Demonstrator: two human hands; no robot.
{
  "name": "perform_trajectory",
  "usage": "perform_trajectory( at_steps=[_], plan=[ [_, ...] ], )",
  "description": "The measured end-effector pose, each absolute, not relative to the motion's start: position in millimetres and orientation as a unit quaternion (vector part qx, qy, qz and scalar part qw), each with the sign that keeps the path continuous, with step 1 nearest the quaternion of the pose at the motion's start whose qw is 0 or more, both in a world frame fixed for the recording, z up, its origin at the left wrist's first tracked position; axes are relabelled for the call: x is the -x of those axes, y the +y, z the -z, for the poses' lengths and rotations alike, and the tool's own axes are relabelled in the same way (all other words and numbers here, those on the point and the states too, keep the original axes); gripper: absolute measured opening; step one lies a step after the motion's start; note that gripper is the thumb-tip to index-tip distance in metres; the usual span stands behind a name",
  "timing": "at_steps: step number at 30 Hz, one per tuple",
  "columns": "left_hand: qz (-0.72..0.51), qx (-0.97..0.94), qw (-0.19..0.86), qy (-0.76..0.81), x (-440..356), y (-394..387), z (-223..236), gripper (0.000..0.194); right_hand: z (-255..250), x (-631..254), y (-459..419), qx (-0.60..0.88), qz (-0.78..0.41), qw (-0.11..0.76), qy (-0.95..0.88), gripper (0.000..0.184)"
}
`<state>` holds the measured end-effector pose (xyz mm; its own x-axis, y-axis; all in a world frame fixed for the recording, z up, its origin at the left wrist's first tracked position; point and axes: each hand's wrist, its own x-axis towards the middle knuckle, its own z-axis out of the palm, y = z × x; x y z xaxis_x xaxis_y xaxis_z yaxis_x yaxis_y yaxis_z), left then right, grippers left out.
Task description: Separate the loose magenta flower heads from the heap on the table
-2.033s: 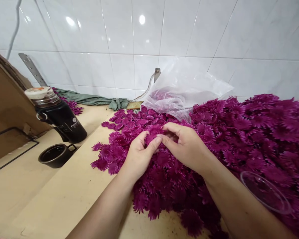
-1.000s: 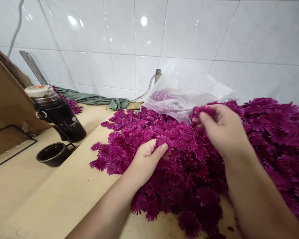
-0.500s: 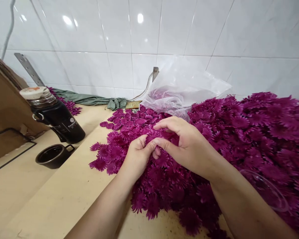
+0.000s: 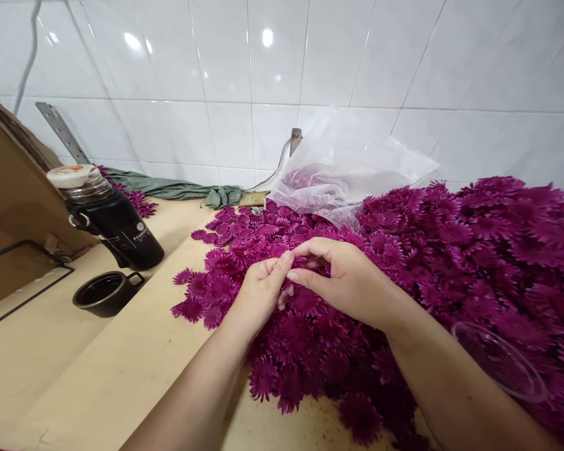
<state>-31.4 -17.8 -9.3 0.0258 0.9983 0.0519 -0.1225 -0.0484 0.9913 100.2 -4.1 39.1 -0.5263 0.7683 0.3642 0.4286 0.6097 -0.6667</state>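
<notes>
My left hand (image 4: 262,285) is closed, thumb laid over bent fingers, above a heap of purple artificial flower heads (image 4: 310,351). Touching it from the right is my right hand (image 4: 345,269), its thumb and fingertips drawn together at the left thumb. Between the two sets of fingertips is a purple flower head, mostly covered by the fingers and blending with the heap behind. Smaller, flatter purple flower pieces (image 4: 267,219) lie just beyond the hands.
A clear plastic bag (image 4: 352,156) leans on the tiled wall (image 4: 225,56). To the left stand a black thermos (image 4: 117,225) and a dark cup (image 4: 106,294). A clear plastic lid (image 4: 498,360) lies on the heap at right. Green cloth (image 4: 164,185) runs along the wall.
My right hand's raised fingers have come down and closed toward its thumb, against the left thumb. The left thumb has tilted upward. The view has shifted slightly.
</notes>
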Motion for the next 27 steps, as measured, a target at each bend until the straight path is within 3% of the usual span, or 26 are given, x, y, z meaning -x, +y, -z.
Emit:
perform_trajectory(
  at_steps=[3, 13, 20, 22, 25, 27],
  plan=[
    [-0.543, -0.509, 0.500, 0.444, 30.4, -20.0, 8.2, 0.051, -36.3, -100.4, 0.3, 0.384, -0.278, 0.362, -0.802, 0.010],
    [-0.564, -0.529, 0.452, 0.444, 27.3, -22.1, 5.1, 0.016, -35.0, -99.2, 8.6, 0.450, -0.280, 0.440, -0.725, 0.018],
    [-0.498, -0.580, 0.461, 0.451, 18.3, -29.7, 4.3, 0.019, -42.4, -150.5, 40.1, 0.511, -0.237, 0.616, -0.550, 0.018],
    [-0.509, -0.573, 0.468, 0.439, 18.8, -28.4, 5.2, 0.017, -45.7, -157.6, 40.5, 0.566, -0.189, 0.557, -0.578, 0.018],
    [-0.536, -0.557, 0.451, 0.446, 22.8, -25.5, 6.2, 0.025, -48.7, -146.6, 27.2, 0.618, -0.109, 0.399, -0.669, 0.029],
    [-0.555, -0.541, 0.434, 0.459, 25.5, -24.4, 6.6, 0.034, -49.6, -132.3, 14.2, 0.583, -0.073, 0.367, -0.721, 0.037]
  ],
)
